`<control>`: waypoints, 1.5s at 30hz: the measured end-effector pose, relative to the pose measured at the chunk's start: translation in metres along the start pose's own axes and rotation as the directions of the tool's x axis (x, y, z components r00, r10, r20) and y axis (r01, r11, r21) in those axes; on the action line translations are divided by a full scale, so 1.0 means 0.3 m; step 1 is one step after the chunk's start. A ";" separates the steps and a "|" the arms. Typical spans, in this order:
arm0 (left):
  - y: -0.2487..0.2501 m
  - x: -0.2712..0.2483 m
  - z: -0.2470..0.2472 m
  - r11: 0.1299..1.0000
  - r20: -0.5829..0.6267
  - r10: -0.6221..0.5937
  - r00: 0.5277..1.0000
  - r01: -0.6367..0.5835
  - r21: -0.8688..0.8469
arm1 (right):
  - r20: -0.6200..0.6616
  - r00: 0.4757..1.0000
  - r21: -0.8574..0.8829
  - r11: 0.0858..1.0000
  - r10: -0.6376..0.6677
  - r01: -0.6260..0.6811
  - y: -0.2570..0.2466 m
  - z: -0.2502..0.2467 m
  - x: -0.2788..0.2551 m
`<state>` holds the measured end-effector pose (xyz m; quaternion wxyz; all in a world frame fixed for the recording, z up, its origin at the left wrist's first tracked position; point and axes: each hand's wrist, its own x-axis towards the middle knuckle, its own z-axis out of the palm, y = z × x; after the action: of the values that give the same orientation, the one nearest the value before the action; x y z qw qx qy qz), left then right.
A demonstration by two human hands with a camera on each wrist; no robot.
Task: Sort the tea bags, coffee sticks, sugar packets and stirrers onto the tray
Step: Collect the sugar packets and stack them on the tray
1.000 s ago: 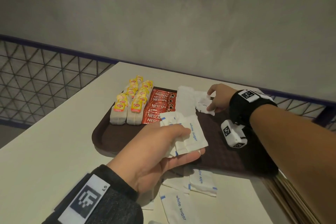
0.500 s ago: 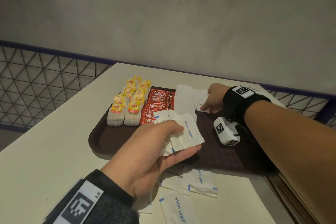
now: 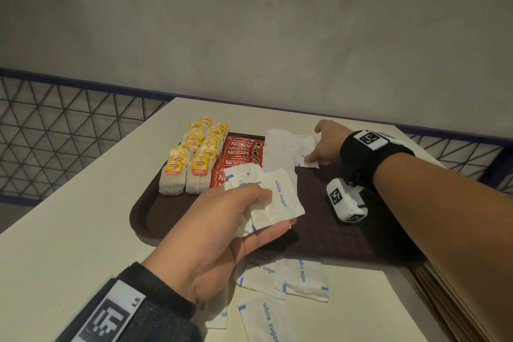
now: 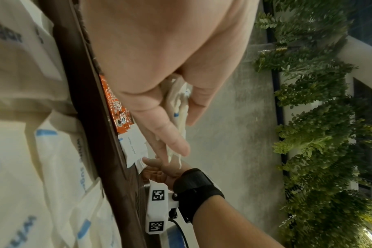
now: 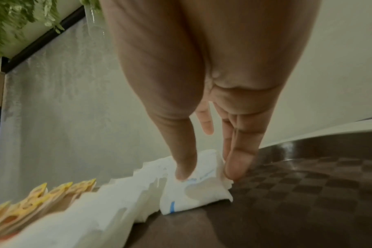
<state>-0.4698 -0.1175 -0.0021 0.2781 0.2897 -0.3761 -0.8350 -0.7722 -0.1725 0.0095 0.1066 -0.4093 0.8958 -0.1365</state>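
Head view: a brown tray [image 3: 144, 219] lies at the centre of the frame on a pale table [image 3: 69, 230]. Along the tray's far edge, from left to right, stand two rows of tea bags [image 3: 194, 158], a stack of red coffee sticks [image 3: 241, 153] and a row of white sugar packets [image 3: 277, 153]. More loose sugar packets [image 3: 302, 276] lie on the table at lower centre, just in front of the tray's near rim. No stirrers can be made out.

The left hand [image 3: 216, 233], at lower centre, is raised over the tray's near half; thumb on top and fingers beneath pinch a fanned bunch of sugar packets [image 3: 280, 194]. The left wrist view alone shows this bunch edge-on, as several thin packets squeezed between thumb and fingers [image 4: 172, 134], with the tray rim and the table packets at the left of the frame.

The right hand [image 3: 327, 144], at centre right, reaches to the tray's far side with its palm down. Only the right wrist view shows its grip: thumb and fingers point downward and nip one packet [image 5: 202, 189] at the end of the white row, the fingertip [image 5: 236, 167] touching the tray floor.
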 end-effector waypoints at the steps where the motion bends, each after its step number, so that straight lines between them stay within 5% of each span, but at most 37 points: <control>1: 0.001 0.002 -0.004 1.000 -0.002 0.007 1.000 -0.007 0.025 | -0.028 1.000 -0.012 1.000 -0.001 0.001 0.001 -0.012 -0.012; 3: 0.002 0.002 -0.011 0.997 -0.001 0.019 1.000 -0.019 0.074 | -0.092 0.996 0.008 1.000 0.007 -0.006 0.005 -0.046 -0.035; 6: 0.002 0.000 -0.013 0.996 0.000 0.031 1.000 -0.031 0.087 | -0.102 0.994 0.296 0.955 0.046 -0.014 0.008 -0.112 -0.114; 9: 0.009 -0.015 -0.002 0.996 -0.008 0.066 0.998 -0.066 0.057 | -0.022 0.997 0.704 0.709 0.076 -0.039 -0.022 -0.149 -0.292; 11: 0.012 -0.023 0.005 0.997 -0.009 0.079 0.997 -0.078 0.021 | 0.094 0.995 0.815 0.572 0.028 -0.093 -0.047 -0.139 -0.441; 16: 0.008 -0.035 0.007 0.995 0.033 0.090 0.995 -0.091 0.040 | 0.263 0.952 0.797 0.591 -0.153 -0.125 -0.066 -0.023 -0.708; 18: 0.000 -0.035 0.007 0.992 0.048 0.092 0.995 -0.096 0.076 | 0.259 0.954 0.844 0.516 -0.153 -0.146 -0.065 0.028 -0.737; 24: 0.011 -0.032 0.005 0.998 0.087 0.041 0.995 -0.046 0.048 | 0.023 0.998 0.887 0.461 -0.054 0.005 -0.052 0.076 -0.742; 29: 0.009 -0.035 0.001 0.993 0.099 0.076 0.992 -0.084 0.079 | -0.071 0.993 0.935 0.341 -0.098 0.101 -0.023 0.053 -0.771; 38: 0.007 -0.032 -0.002 0.980 0.115 0.110 0.987 -0.127 0.155 | -0.173 0.968 0.833 0.498 -0.182 0.243 -0.045 0.090 -0.780; 45: 0.009 -0.033 0.004 0.977 0.093 0.134 0.987 -0.147 0.157 | -0.160 0.970 0.833 0.502 -0.183 0.232 -0.040 0.086 -0.777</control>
<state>-0.4633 -0.1116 0.0034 0.2962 0.2498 -0.4737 -0.7908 -0.6063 -0.0062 0.0077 0.2515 -0.4070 0.6635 -0.5752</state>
